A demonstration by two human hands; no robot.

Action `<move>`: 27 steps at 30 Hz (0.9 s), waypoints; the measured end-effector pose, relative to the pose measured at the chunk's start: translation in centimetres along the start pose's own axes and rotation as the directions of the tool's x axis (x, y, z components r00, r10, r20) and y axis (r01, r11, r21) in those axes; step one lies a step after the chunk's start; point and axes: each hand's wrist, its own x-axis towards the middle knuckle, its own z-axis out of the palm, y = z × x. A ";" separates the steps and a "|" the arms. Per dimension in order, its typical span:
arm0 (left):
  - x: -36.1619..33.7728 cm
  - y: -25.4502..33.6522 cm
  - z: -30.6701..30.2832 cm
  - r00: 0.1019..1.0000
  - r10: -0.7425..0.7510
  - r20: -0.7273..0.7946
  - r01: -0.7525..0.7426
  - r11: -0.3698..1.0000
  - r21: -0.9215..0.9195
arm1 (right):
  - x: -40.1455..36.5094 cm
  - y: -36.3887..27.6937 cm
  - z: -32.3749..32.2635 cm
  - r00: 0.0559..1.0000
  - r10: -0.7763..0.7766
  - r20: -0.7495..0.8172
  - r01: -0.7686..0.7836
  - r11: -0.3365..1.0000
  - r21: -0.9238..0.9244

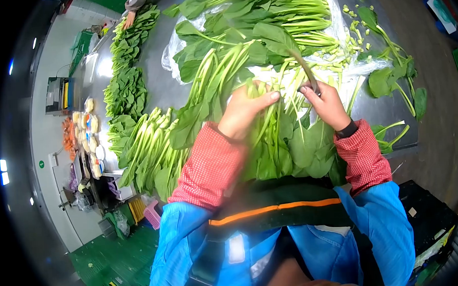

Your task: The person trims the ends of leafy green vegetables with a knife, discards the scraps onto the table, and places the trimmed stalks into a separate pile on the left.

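Bunch held, knife beside the stems

The left hand (245, 110) clasped the bunch of greens (279, 142) at frame centre, stems running up-frame. Just to its right, the right hand (327, 105) gripped a knife (304, 67).

Your left hand (245, 110) is closed over the stems of a bunch of greens (279, 145), leaves hanging toward you below the grip. Just right of it, your right hand (327, 104) clasps a knife (302, 67), blade angled up and away over the stems. Beyond the grip lies a loose pile of greens (263, 20) on a plastic sheet (173, 47), with cut stem bits (356, 35) scattered right of the blade. Left of the grip, laid rows of greens (145, 148) run along the steel table (157, 89) toward a co-worker's hand (128, 20)
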 end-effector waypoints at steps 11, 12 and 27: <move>0.1 -1.2 -3.4 0.852 0.504 -0.139 -0.225 0.594 0.773 | 2.0 -4.3 0.9 0.998 0.064 -0.015 -0.062 0.989 0.135; -0.2 -0.9 -3.2 0.824 0.559 -0.097 -0.262 0.527 0.809 | 2.0 -5.0 1.4 1.000 0.026 0.013 -0.027 0.994 0.103; -2.9 -1.3 -7.7 0.925 0.350 0.145 -0.347 0.632 0.693 | 7.6 -5.9 4.8 0.867 -0.077 0.492 0.186 0.967 -0.177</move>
